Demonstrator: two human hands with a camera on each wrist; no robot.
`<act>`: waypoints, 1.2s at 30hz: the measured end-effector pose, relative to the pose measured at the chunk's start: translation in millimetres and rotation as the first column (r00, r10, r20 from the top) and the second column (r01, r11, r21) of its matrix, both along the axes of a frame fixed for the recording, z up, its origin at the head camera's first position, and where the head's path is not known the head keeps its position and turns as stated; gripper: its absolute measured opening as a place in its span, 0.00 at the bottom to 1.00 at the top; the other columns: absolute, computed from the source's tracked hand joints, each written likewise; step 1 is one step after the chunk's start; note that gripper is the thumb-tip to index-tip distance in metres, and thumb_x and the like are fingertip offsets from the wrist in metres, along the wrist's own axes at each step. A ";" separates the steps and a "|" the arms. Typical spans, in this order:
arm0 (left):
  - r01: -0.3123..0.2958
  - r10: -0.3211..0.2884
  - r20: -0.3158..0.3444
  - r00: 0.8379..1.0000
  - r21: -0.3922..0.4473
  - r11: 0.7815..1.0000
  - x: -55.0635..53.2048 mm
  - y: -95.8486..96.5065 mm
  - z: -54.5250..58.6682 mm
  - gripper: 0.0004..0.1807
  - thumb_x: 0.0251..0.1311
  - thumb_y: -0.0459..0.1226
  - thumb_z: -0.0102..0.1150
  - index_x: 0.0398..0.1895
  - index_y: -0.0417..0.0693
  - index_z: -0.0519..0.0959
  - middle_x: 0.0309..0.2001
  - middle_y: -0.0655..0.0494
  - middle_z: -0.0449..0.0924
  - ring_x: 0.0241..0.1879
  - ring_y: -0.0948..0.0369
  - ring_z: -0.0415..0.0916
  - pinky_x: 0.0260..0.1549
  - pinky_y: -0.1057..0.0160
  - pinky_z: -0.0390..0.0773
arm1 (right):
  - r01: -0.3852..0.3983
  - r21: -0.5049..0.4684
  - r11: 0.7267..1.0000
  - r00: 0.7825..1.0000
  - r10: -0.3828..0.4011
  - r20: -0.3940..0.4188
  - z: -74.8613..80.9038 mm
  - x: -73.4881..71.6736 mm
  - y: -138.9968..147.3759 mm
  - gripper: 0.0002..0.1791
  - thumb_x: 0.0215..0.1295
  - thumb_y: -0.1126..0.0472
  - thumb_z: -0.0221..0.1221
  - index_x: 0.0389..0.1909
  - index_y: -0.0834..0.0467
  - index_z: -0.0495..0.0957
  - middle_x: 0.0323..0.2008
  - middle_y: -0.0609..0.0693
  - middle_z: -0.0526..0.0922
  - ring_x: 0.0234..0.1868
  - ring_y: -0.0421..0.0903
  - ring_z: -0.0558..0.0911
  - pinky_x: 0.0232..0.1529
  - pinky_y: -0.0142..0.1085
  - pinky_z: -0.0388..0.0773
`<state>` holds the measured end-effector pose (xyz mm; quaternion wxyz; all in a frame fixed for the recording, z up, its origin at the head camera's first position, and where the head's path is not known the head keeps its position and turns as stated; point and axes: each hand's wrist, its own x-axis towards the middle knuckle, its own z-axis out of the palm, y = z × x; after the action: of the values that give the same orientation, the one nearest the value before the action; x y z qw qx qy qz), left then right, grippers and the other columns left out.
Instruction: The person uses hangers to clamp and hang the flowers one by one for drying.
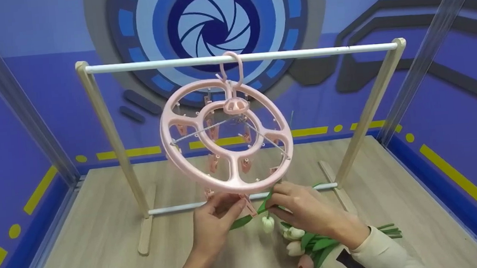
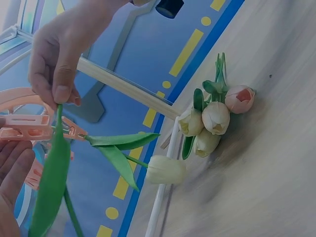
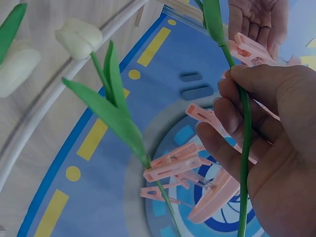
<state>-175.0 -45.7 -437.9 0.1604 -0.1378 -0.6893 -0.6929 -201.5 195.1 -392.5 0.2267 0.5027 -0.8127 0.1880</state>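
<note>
The left hand [image 1: 215, 214] pinched a pink clip [image 1: 250, 205] beneath the round hanger [image 1: 226, 135]; the right hand [image 1: 299, 208] had its fingers clamped on a tulip stem [image 3: 244, 148] beside it, above the bench [image 1: 102, 247].

light: bright, even, diffuse | shadows: faint, soft under tulips [image 2: 217, 116] | glare: none | head view: edge-bowed, slightly soft | wrist views: near hands blurred

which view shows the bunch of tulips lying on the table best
The left wrist view: the bunch of tulips lies unobstructed on the wooden table, with cream heads and one pink head distinct. The head view shows the bunch partly hidden behind the right hand and its sleeve. The right wrist view shows only a cream head or two at its left edge.
</note>
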 end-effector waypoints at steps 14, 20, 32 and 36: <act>-0.012 0.012 0.002 1.000 -0.044 0.999 0.7 -0.2 1.1 0.08 0.66 0.36 0.74 0.45 0.44 0.88 0.43 0.57 0.89 0.44 0.58 0.88 0.49 0.60 0.87 | -0.009 -0.025 1.000 1.000 0.008 -0.021 1.7 0.7 -6.9 0.10 0.61 0.69 0.76 0.38 0.55 0.85 0.38 0.44 0.83 0.37 0.41 0.83 0.35 0.32 0.83; 0.000 0.000 0.019 1.000 -0.033 0.999 1.3 -0.2 1.5 0.09 0.67 0.37 0.73 0.47 0.44 0.87 0.44 0.56 0.89 0.45 0.57 0.88 0.50 0.59 0.87 | -0.007 -0.032 0.999 1.000 0.006 -0.021 1.4 0.9 -8.3 0.10 0.60 0.69 0.76 0.38 0.55 0.85 0.38 0.44 0.83 0.37 0.41 0.83 0.34 0.31 0.83; -0.001 0.001 -0.001 1.000 -0.006 1.000 1.2 0.1 -0.6 0.09 0.66 0.35 0.74 0.46 0.43 0.88 0.43 0.56 0.89 0.43 0.56 0.88 0.46 0.61 0.87 | -0.028 -0.058 0.998 0.998 0.025 -0.052 1.0 0.5 -8.9 0.09 0.62 0.68 0.74 0.39 0.54 0.85 0.38 0.43 0.82 0.36 0.40 0.82 0.33 0.31 0.82; 0.006 -0.006 0.007 1.000 -0.008 1.000 1.2 -0.4 -1.3 0.09 0.66 0.35 0.74 0.47 0.43 0.88 0.44 0.56 0.89 0.43 0.56 0.87 0.47 0.61 0.87 | -0.031 -0.058 0.998 0.998 0.027 -0.058 0.1 0.1 -8.7 0.10 0.62 0.68 0.75 0.39 0.54 0.85 0.38 0.43 0.82 0.36 0.41 0.82 0.33 0.31 0.82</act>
<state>-173.9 -46.1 -439.2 0.1551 -0.1380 -0.6921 -0.6913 -201.4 186.4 -392.4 0.2621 0.5128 -0.7925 0.2008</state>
